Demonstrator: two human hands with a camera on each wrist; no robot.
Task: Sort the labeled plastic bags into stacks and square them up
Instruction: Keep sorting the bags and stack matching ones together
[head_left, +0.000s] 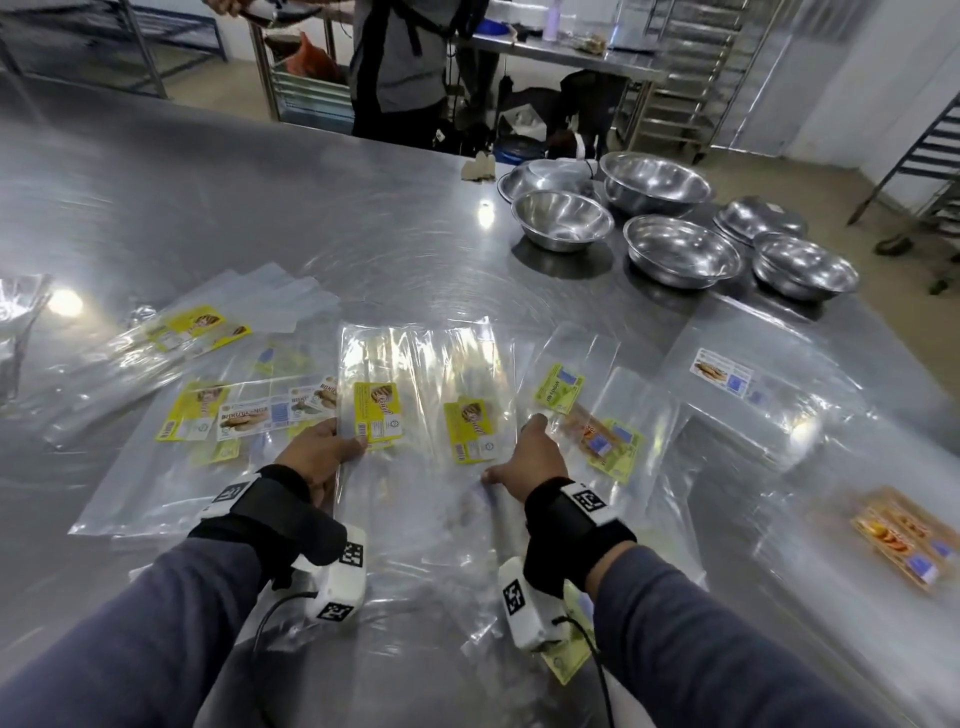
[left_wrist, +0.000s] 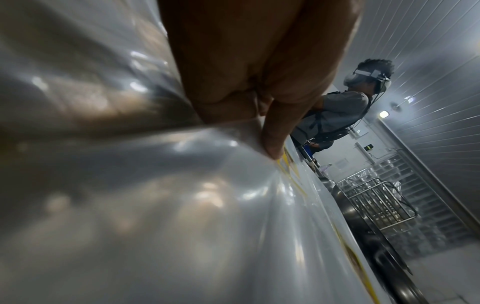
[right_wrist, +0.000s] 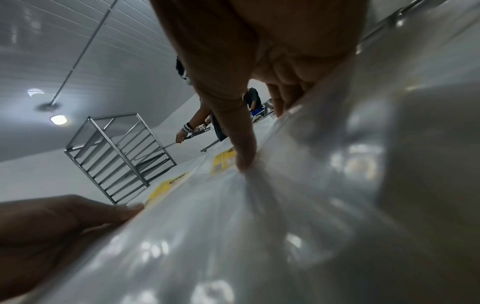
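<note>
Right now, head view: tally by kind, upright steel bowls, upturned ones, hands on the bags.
Upright steel bowls: 5
Upturned steel bowl pile: 1
Hands on labeled bags: 2, left hand, right hand
Total: 8
Bags themselves overlap too much to count.

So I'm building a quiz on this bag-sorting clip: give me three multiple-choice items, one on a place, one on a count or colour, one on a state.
1. Where do the steel bowls stand on the table?
A. far right
B. near left
C. between the hands

2. What colour are the labels on the two bags between the hands?
A. red
B. yellow
C. black

3. What is the left hand doing?
A. hanging idle
B. lifting a bowl
C. holding a bag's edge

Answers: 1 A, they cluster at the far right corner. 2 B, both labels show yellow. 3 C, its fingers lie on the left bag's edge, while the right hand holds the other side.
</note>
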